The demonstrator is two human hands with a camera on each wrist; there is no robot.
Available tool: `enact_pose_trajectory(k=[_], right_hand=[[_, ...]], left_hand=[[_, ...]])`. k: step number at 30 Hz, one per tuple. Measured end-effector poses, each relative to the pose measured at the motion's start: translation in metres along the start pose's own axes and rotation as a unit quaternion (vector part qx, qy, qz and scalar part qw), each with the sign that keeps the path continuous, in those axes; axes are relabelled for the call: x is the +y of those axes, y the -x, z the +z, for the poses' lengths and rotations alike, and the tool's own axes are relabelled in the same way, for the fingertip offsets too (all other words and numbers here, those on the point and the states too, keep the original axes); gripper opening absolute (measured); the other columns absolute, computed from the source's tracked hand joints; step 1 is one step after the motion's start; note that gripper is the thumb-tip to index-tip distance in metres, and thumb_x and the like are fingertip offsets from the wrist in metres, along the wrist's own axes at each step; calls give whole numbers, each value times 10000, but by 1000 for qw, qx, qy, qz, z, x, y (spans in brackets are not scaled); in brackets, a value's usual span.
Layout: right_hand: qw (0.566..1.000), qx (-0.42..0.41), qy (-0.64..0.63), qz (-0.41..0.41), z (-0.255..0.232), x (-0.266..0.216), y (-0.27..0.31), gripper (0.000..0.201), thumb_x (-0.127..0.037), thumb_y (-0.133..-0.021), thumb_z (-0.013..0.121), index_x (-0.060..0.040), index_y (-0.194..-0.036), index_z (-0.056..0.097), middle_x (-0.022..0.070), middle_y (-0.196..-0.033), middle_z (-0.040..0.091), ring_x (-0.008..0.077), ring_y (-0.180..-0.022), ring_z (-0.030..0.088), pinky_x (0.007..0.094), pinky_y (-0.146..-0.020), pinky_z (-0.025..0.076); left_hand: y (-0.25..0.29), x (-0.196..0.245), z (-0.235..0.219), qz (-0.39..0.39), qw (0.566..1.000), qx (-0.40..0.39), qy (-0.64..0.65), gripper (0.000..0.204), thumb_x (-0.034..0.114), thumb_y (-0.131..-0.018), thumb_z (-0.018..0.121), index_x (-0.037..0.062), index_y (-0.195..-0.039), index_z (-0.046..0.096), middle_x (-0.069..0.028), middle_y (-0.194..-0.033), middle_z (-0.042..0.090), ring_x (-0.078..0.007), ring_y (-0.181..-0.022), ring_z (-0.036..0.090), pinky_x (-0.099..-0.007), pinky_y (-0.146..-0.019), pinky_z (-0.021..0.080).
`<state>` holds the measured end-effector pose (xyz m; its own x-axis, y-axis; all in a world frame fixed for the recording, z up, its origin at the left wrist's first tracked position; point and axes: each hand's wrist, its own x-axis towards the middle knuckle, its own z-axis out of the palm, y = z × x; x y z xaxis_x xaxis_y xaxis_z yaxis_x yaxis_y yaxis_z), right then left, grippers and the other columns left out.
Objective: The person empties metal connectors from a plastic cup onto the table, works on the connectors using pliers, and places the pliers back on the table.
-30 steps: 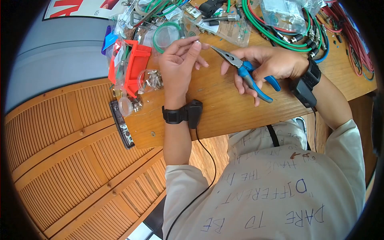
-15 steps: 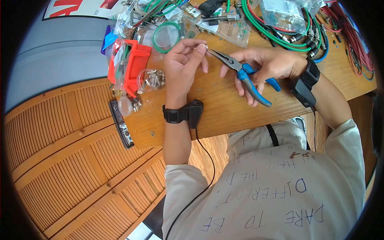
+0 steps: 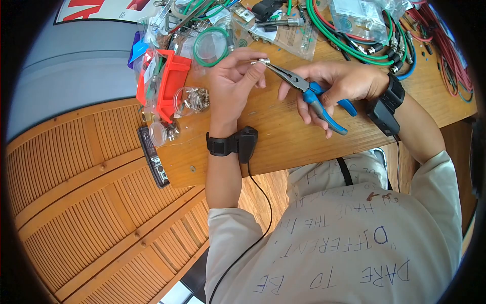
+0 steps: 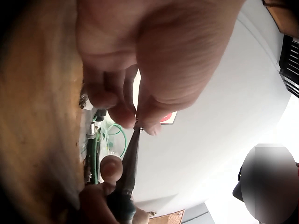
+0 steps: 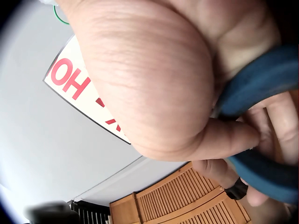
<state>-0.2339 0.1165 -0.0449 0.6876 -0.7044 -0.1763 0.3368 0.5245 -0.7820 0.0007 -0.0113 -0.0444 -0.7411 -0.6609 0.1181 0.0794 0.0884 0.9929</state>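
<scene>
Between thumb and fingertips, the left hand point(image 3: 233, 81) pinches a small silvery metal piece point(image 3: 262, 61), mostly covered by the fingers. Blue-handled long-nose pliers point(image 3: 312, 96) are held in the right hand point(image 3: 344, 83), whose thumb and fingers curl round the grips. The pliers' nose tip meets the metal piece at the left fingertips; in the left wrist view the dark nose point(image 4: 131, 161) reaches those fingertips too. Whether the tips grip the piece or only touch it, I cannot tell. The right wrist view shows the blue handles point(image 5: 264, 175) against the right hand's fingers.
Left of the hands stand a red bin point(image 3: 174, 83), a clear jar of metal parts point(image 3: 191, 101) and a small round container point(image 3: 158, 134). Coiled green cables point(image 3: 324, 28), plastic bags point(image 3: 359, 20) and a green ring point(image 3: 210, 46) lie along the back of the wooden table point(image 3: 283, 147).
The left hand has shifted slightly right and down, bringing the metal piece to the pliers' tip. More of the piece shows now. The pliers have tilted slightly, staying in the right hand.
</scene>
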Motion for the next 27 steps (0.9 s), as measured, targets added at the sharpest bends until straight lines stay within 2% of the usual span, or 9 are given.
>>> enact_pose_trajectory(k=[4,8,11,13,14,16,17,19,27], right_hand=[[1000,9,15,-16,1,0,0,711,131,-778,667,-8,-1455,500,185,-1039,681,271,-852,756,448,-788,680],[1000,25,12,-15,2,-1,0,662,122,-824,605,-7,-1464,495,189,-1054,686,292,-888,769,433,-803,676],[999,5,33,-18,-1,1,1,663,114,-827,593,-7,-1471,489,190,-1068,689,301,-886,774,437,-816,676],[999,-1,34,-20,0,2,1,665,107,-827,590,-5,-1474,485,190,-1073,690,305,-887,776,439,-823,676],[999,-6,35,-21,0,2,1,666,99,-827,586,-3,-1477,481,190,-1078,690,308,-887,777,441,-830,676],[999,-5,26,-22,-2,3,0,671,95,-824,588,0,-1480,478,189,-1078,689,309,-893,778,442,-836,675],[1000,-3,18,-23,-3,3,1,677,91,-821,590,2,-1482,475,188,-1079,688,310,-898,779,444,-843,675],[999,0,25,-23,-2,2,1,676,89,-823,590,5,-1483,473,186,-1077,687,312,-904,780,444,-845,675],[999,8,39,-9,0,0,1,679,99,-823,599,-3,-1483,476,180,-1073,684,308,-909,783,446,-834,678]], left_hand=[[-2,0,4,-4,1000,13,3,264,153,-1053,682,-51,-1220,695,-188,-1171,763,-158,-762,714,-258,-654,513],[-3,0,5,-6,1000,12,9,267,159,-1064,665,-53,-1226,686,-217,-1213,752,-171,-773,730,-267,-661,533],[-3,-1,1,-16,998,55,11,276,157,-1064,665,-58,-1236,681,-215,-1213,752,-168,-752,718,-269,-663,541],[-4,-4,-4,-5,997,81,10,306,176,-1082,638,-63,-1271,671,-160,-1104,761,-146,-691,662,-262,-639,511],[-5,-3,-6,-4,997,82,9,306,176,-1082,638,-63,-1271,671,-160,-1104,761,-146,-691,662,-262,-639,511],[-6,-3,-8,-19,997,60,50,342,203,-1104,603,-58,-1319,656,-86,-960,720,-121,-640,583,-257,-592,458],[-6,-3,-7,-19,997,60,50,342,203,-1104,603,-58,-1319,656,-86,-960,720,-121,-640,583,-257,-592,458],[-5,-3,-6,-40,998,7,54,362,222,-1117,579,-55,-1340,648,-33,-878,649,-98,-631,533,-246,-559,401],[0,2,-2,-46,998,-39,7,329,210,-1081,650,-42,-1289,688,-14,-822,627,-76,-608,501,-219,-554,361]])
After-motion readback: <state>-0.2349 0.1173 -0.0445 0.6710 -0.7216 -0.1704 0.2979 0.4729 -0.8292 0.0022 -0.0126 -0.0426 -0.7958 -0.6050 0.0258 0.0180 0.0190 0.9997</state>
